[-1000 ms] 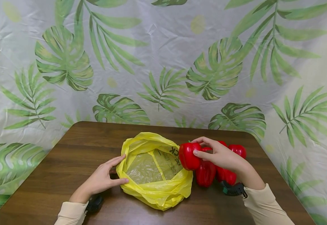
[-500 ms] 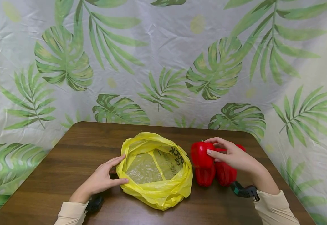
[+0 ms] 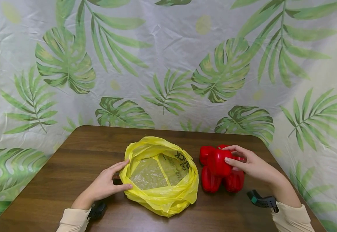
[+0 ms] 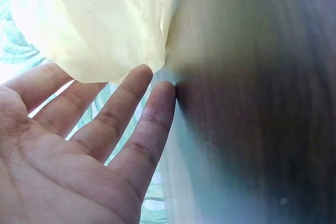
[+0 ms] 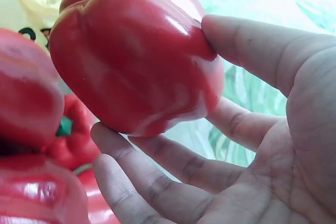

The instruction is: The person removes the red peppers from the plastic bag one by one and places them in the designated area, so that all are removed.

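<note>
In the head view my right hand point(image 3: 253, 164) holds a glossy red bell pepper point(image 3: 218, 162) above several other red bell peppers point(image 3: 211, 181). The right wrist view shows the thumb on one side of this pepper point(image 5: 136, 56) and fingertips along its other side. My left hand point(image 3: 104, 182) rests at the left rim of a yellow plastic bag point(image 3: 159, 203), fingers extended and thumb tip on the rim. In the left wrist view straight fingers point(image 4: 131, 124) touch the bag's pale side point(image 4: 105, 19). The bag stands with its mouth wide, dark lettering showing inside.
The peppers sit close together just right of the bag, partly hidden behind the held one. Everything stands on a dark wooden table point(image 3: 78, 161). A leaf-patterned cloth point(image 3: 171, 58) hangs behind the table's back edge.
My right hand has moved right with the bell pepper, from beside the bag's right rim to over the other peppers. The left hand and bag stay as they were.
</note>
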`<action>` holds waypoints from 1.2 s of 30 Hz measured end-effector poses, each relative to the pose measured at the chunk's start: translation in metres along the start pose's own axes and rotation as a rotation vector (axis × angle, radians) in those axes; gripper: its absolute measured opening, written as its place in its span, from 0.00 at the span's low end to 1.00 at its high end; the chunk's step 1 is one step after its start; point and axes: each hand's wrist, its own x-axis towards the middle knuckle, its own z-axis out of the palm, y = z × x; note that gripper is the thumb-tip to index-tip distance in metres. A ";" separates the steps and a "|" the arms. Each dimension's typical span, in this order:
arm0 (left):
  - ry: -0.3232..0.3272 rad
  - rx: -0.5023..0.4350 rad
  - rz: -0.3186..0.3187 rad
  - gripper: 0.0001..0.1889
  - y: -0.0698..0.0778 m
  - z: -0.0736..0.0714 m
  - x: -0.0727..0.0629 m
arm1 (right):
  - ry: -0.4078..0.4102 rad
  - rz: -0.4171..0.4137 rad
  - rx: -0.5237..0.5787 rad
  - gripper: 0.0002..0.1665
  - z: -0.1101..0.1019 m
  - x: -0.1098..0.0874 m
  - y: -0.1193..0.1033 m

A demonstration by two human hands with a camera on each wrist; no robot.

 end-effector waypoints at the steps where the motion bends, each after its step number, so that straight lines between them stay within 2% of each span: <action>1: -0.001 0.001 -0.001 0.51 0.000 0.000 0.000 | 0.000 0.005 0.001 0.31 -0.001 -0.001 0.001; 7: -0.003 -0.002 -0.003 0.51 -0.001 0.000 0.000 | 0.011 0.019 -0.017 0.31 -0.007 -0.010 0.009; 19: -0.003 -0.001 -0.004 0.51 -0.001 0.000 0.000 | 0.019 -0.011 -0.016 0.28 -0.018 -0.027 0.028; 28: -0.005 -0.005 -0.006 0.51 -0.001 0.000 -0.001 | 0.054 0.038 0.003 0.31 -0.026 -0.036 0.045; 36: -0.001 -0.004 -0.005 0.50 0.002 -0.001 -0.001 | 0.057 0.063 0.067 0.28 -0.039 -0.049 0.060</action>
